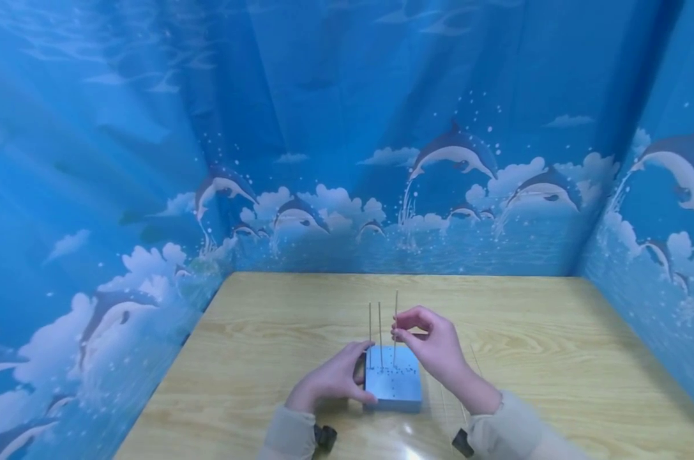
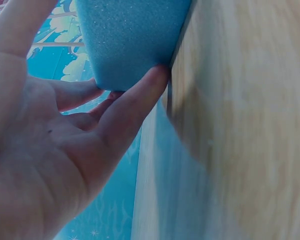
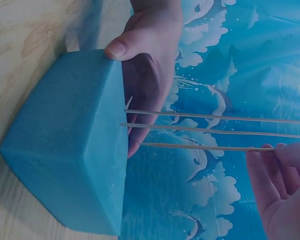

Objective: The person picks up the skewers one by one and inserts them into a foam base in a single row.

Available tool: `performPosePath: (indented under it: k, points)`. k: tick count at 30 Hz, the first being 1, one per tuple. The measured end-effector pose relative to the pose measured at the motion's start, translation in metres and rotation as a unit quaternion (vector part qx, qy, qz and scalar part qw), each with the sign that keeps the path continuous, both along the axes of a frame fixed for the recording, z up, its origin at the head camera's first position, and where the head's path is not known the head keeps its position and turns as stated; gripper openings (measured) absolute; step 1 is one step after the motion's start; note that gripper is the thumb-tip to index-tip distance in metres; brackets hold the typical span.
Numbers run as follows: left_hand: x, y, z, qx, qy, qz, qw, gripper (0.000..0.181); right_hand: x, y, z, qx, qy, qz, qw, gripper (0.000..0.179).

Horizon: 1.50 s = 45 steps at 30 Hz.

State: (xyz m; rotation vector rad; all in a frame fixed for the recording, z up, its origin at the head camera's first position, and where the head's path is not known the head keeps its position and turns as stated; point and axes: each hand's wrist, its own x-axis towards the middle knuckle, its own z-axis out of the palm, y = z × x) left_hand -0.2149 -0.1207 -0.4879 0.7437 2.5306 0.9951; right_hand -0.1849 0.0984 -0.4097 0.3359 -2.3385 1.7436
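A blue foam block (image 1: 395, 386) stands on the table, with small dark holes in rows across its top. My left hand (image 1: 335, 377) grips the block's left side, thumb at the near corner and fingers at the far one. In the left wrist view, the thumb and fingertips touch the foam (image 2: 135, 40). Two thin wooden skewers (image 1: 380, 329) stand upright in the block's top. With thumb and fingers, my right hand (image 1: 435, 345) pinches a third skewer (image 3: 205, 147) near its upper part. The lower end of that skewer meets the block's top; whether it is inserted, I cannot tell.
More thin sticks (image 1: 475, 360) lie on the wooden table (image 1: 553, 358) to the right, partly hidden by the right forearm. A blue curtain (image 1: 347, 128) printed with dolphins surrounds the table at the back and sides.
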Motion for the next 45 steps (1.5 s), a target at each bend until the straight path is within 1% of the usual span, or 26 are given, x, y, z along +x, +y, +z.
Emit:
performPosePath:
  k: [7,17,23,27,34,39,45]
  points:
    - [-0.002,0.000,-0.002,0.003,0.004,0.000,1.0000,0.114,-0.001,-0.006,-0.002,0.019,-0.010,-0.014,0.9997,0.021]
    - [-0.001,0.000,0.000,-0.003,0.001,0.000,1.0000,0.114,-0.003,-0.008,-0.009,0.019,-0.020,-0.015,0.9995,0.021]
    - [-0.002,0.000,-0.001,-0.002,0.010,-0.003,0.9999,0.114,-0.001,-0.009,-0.007,0.019,-0.029,-0.014,0.9993,0.021]
    - [-0.001,0.000,-0.002,0.001,0.013,-0.002,0.9999,0.114,-0.001,-0.011,-0.010,0.025,-0.029,-0.014,0.9992,0.021]
    - [0.001,0.001,-0.001,-0.001,0.005,-0.002,1.0000,0.113,-0.001,-0.014,-0.021,0.034,-0.035,-0.014,0.9987,0.019]
    - [0.002,0.001,0.001,0.000,0.000,0.001,1.0000,0.113,-0.002,-0.014,-0.022,0.041,-0.035,-0.021,0.9983,0.019]
    - [0.000,0.001,0.000,0.007,-0.001,0.001,1.0000,0.113,-0.005,-0.013,-0.022,0.052,-0.033,-0.022,0.9979,0.018]
